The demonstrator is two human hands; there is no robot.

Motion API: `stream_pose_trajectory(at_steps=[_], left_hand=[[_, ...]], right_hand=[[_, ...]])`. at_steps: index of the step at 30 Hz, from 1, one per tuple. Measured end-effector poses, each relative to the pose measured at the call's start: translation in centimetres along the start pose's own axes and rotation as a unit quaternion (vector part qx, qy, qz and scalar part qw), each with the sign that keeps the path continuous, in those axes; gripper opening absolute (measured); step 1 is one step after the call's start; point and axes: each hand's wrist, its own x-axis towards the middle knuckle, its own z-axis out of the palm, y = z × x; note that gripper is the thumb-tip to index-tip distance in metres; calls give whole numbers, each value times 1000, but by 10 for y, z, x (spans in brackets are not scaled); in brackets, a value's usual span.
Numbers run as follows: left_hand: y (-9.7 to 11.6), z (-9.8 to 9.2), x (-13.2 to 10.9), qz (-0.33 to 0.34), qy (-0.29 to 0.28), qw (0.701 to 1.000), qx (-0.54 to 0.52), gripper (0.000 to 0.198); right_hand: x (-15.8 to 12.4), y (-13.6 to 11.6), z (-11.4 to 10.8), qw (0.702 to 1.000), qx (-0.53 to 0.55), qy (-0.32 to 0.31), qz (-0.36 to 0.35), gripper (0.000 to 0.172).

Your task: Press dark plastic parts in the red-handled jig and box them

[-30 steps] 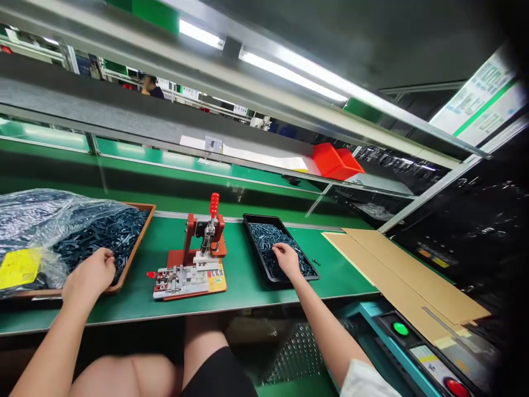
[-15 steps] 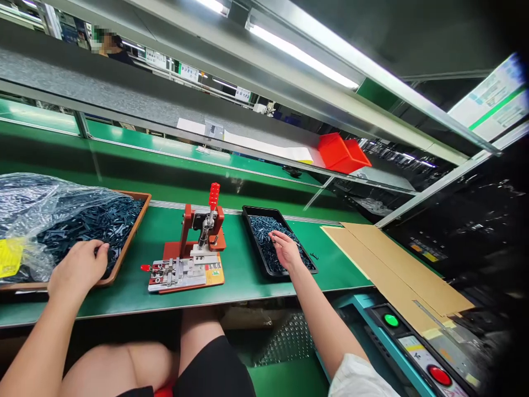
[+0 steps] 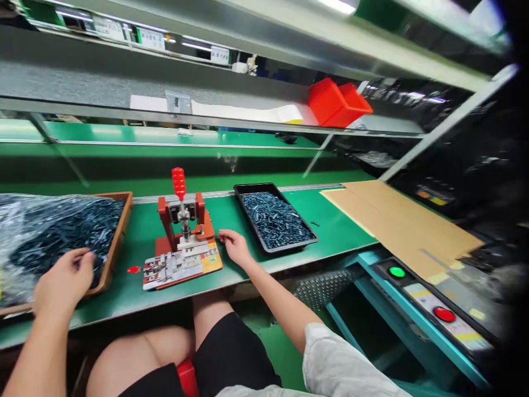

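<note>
Two grips are half curled; what is held cannot be told. Parts (image 3: 61, 231) in the tray (image 3: 120, 231) are touched by the left grip (image 3: 64, 281). The press (image 3: 182, 242), just left of the right grip (image 3: 235, 246), looks unloaded.

Dark parts (image 3: 70, 226), perhaps plastic, in tray (image 3: 119, 231)

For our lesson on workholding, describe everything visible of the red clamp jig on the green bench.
The red clamp jig stands upright on the green bench, between a brown tray and a black tray. A red ribbed handle rises from a red bracket. A metal rod points down to a silvery fixture plate on a red base with a yellow label. The right hand lies close beside its right edge.
</note>
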Motion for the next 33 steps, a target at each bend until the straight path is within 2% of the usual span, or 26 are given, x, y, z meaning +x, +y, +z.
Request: stream_pose_trajectory(at_steps=[2,4,7,10,12,13,15,17,19,21,23,26,30,33], left_hand=[[17,-11,-14,-8,-2,1000,-12,47],[27,-15,-22,32,25,997,-65,45],[28,-19,-27,98,109,983,-107,35],[28,-27,-32,136,220,962,-90,27],[37,-33,-42,161,246,951,-91,23],[45,-35,-49,179,234,951,-95,24],[67,-33,-67,225,169,954,-100,28],[93,-26,-89,287,64,951,-93,31],[118,-15,-109,341,-49,935,-81,33],[137,-4,-122,350,-118,926,-79,34],[150,4,-127,315,-135,936,-81,33],[160,14,-126,281,-119,951,-51,20],[164,28,-123,337,-98,936,9,22],[169,37,-126,347,-93,933,29,19]], right_hand=[[-4,5,3,1000,3,1,-14,26],[-7,8,3,1000,13,6,-18,24],[-9,9,1,999,30,-5,15,26],[-10,4,1,999,28,-33,30,31],[-12,-1,1,999,12,-28,16,31],[-12,-4,0,1000,2,-23,6,29],[-12,-9,-1,999,-25,-10,-17,21],[-12,-12,-4,998,-52,1,-40,15],[-12,-14,-5,997,-60,9,-50,16],[-13,-14,-5,998,-45,10,-49,18],[-14,-13,-4,999,-20,6,-45,20],[-14,-10,-1,999,19,-9,-29,21],[-13,-6,2,998,60,-24,5,22],[-13,-6,2,998,58,-24,2,20]])
